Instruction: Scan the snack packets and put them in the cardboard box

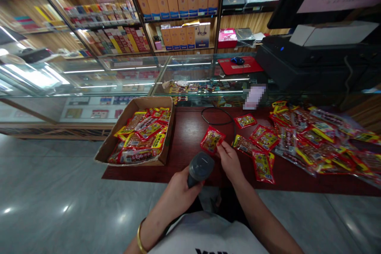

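Observation:
My left hand (180, 194) is wrapped round the handle of a dark grey barcode scanner (201, 165), whose head points away from me. Pinched in my right hand (230, 162) is a small red and yellow snack packet (211, 139), held just beyond the scanner's head. To the right, a loose packet (263, 166) lies near the table edge, and another packet (245, 120) lies farther back. A large spread of similar packets (312, 139) covers the right side. On the left, an open cardboard box (169, 135) holds several more packets.
The dark red wooden table (186, 127) carries a black cable (218, 123). Behind it stands a glass display counter (190, 69) with a red mouse pad (253, 65) and a blue-lit mouse (237, 60). A monitor (285, 4) and a black machine (312, 63) rise at the right.

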Demonstrator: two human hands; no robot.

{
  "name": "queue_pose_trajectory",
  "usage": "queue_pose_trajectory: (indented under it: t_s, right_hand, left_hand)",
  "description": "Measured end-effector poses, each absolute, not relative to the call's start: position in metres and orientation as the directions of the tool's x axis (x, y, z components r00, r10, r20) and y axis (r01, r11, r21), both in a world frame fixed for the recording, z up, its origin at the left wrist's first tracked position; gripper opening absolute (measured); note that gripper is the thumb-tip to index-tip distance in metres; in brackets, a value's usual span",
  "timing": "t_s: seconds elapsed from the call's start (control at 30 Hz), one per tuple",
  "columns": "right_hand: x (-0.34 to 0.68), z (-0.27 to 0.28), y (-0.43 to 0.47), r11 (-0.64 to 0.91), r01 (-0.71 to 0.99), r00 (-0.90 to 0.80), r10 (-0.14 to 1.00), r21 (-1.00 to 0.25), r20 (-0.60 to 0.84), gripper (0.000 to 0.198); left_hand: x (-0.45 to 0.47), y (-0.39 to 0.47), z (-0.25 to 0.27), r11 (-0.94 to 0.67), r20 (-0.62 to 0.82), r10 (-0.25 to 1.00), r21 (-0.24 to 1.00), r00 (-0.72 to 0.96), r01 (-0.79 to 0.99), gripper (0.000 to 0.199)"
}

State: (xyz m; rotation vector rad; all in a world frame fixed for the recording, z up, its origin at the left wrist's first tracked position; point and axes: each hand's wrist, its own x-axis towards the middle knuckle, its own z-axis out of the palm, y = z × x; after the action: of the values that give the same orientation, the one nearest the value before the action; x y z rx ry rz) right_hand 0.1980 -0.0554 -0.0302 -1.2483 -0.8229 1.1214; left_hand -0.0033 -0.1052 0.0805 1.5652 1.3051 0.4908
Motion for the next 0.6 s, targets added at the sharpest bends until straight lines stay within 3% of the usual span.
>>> queue_pose_trajectory:
  t_s: [0.17,0.27,0.33,0.4,0.47,0.53,0.6]
  right_hand:
    - [0.172,0.001,-0.02,-0.066,-0.424,0.227,0.958,-0.903,-0.176,0.045]
    - [0.131,0.038,0.017,-0.096,-0.531,-0.002,0.994,-0.842,-0.112,0.041]
    - [0.101,0.06,0.041,-0.126,-0.509,-0.194,0.98,-0.852,-0.029,0.036]
    - [0.083,0.073,0.057,-0.102,-0.365,-0.298,0.955,-0.926,0.013,0.035]
    - [0.085,0.076,0.062,0.044,-0.065,-0.257,0.964,-0.997,0.06,0.041]
    - [0.111,0.068,0.053,0.182,0.259,-0.162,0.976,-0.949,0.143,0.043]
    - [0.157,0.054,0.032,0.2,0.461,-0.081,0.98,-0.865,0.183,0.038]
  left_hand:
    - [-0.01,-0.109,0.077,0.143,-0.315,0.903,0.86,0.291,0.489,0.014]
    - [-0.015,-0.113,0.072,0.175,-0.347,0.898,0.845,0.27,0.506,0.014]
    - [-0.018,-0.115,0.069,0.179,-0.36,0.894,0.835,0.269,0.521,0.014]
    - [-0.022,-0.117,0.065,0.184,-0.363,0.894,0.831,0.262,0.524,0.014]
    - [-0.026,-0.118,0.061,0.196,-0.36,0.901,0.835,0.241,0.514,0.016]
    - [-0.031,-0.117,0.057,0.212,-0.359,0.908,0.839,0.217,0.501,0.019]
    - [-0.037,-0.114,0.052,0.231,-0.368,0.907,0.841,0.205,0.49,0.023]
